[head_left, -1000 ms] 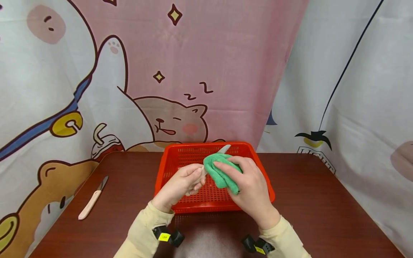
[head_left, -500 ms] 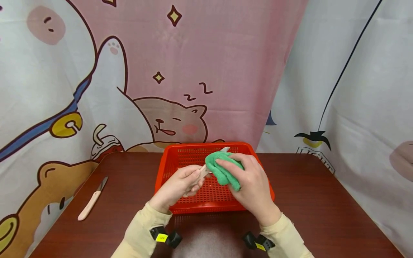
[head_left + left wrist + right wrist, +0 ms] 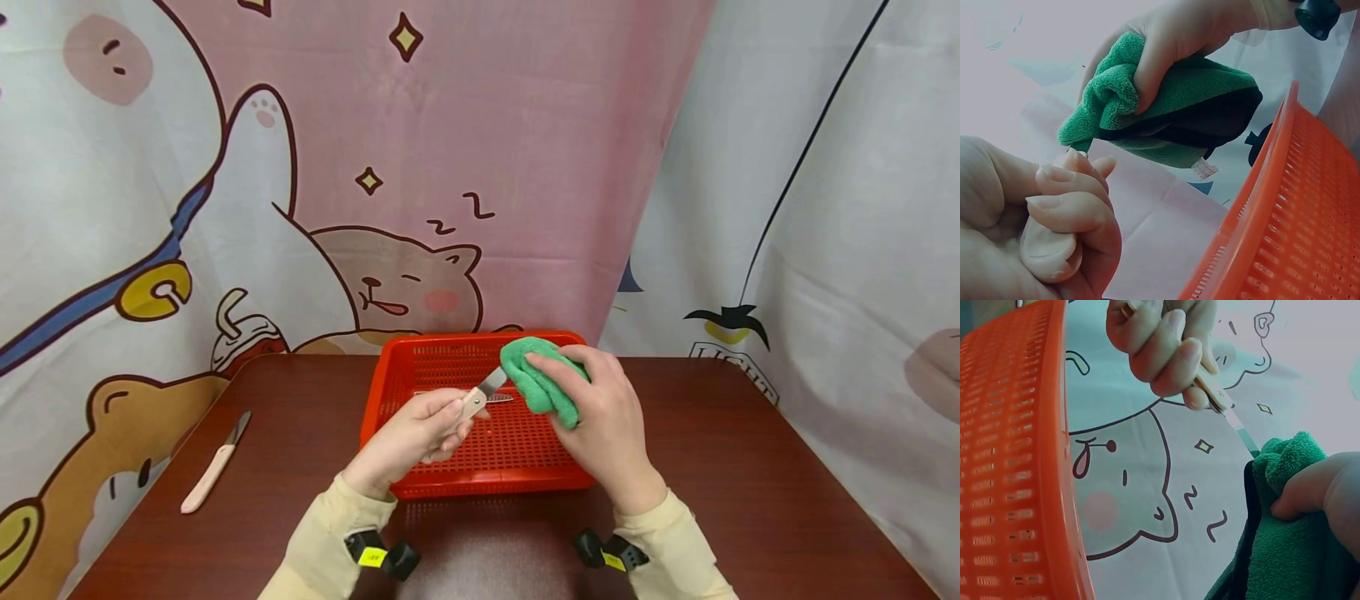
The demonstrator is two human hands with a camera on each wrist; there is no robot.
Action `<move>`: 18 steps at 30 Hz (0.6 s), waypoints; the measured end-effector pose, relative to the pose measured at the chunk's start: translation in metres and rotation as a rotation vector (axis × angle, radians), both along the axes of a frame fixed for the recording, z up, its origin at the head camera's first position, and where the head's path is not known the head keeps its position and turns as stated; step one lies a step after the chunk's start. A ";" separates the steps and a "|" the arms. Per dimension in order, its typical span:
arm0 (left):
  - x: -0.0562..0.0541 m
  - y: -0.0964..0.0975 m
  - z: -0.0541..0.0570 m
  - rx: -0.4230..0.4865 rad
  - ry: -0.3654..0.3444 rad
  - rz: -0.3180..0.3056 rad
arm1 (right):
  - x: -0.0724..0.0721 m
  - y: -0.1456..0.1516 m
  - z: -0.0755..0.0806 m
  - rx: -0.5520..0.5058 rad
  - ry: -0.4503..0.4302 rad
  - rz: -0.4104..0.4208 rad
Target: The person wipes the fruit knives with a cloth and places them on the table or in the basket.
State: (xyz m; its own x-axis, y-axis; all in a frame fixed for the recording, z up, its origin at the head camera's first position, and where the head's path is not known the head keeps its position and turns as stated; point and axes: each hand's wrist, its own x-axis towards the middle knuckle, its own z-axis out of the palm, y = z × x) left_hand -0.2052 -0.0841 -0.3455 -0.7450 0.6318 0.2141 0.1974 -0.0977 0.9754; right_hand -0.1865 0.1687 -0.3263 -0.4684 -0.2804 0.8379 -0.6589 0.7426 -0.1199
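Note:
In the head view my left hand (image 3: 416,433) grips the pale handle of a small knife (image 3: 472,403), its blade angled up and to the right. My right hand (image 3: 603,425) holds a bunched green cloth (image 3: 536,379) with thumb and fingers. The cloth covers the outer end of the blade; the part near the handle shows bare. From the right wrist, the blade (image 3: 1244,434) runs from the curled left fingers into the fold of the cloth (image 3: 1291,469). A dark underside and a small white tag show on the cloth (image 3: 1197,94) in the left wrist view. Both hands are over the red basket.
The red perforated basket (image 3: 487,483) stands at the middle of the dark brown table (image 3: 720,467). Inside it lies another knife (image 3: 501,399), partly behind the left hand. A pale-handled knife (image 3: 212,475) rests on the table at the left. A cartoon-printed curtain (image 3: 540,167) hangs behind.
The right hand has slid the cloth up and right along the blade, baring the part near the handle. The blade tip, visible before, is now covered. The left hand has shifted slightly left.

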 end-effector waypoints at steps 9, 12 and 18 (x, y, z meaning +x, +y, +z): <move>0.001 -0.001 -0.001 0.022 -0.040 -0.013 | -0.001 0.006 0.000 -0.027 0.007 -0.035; 0.001 -0.001 -0.001 0.025 -0.043 -0.012 | -0.001 0.008 0.001 -0.034 0.006 -0.043; 0.001 -0.003 0.000 0.033 -0.038 -0.019 | 0.001 0.014 0.004 -0.059 0.006 -0.057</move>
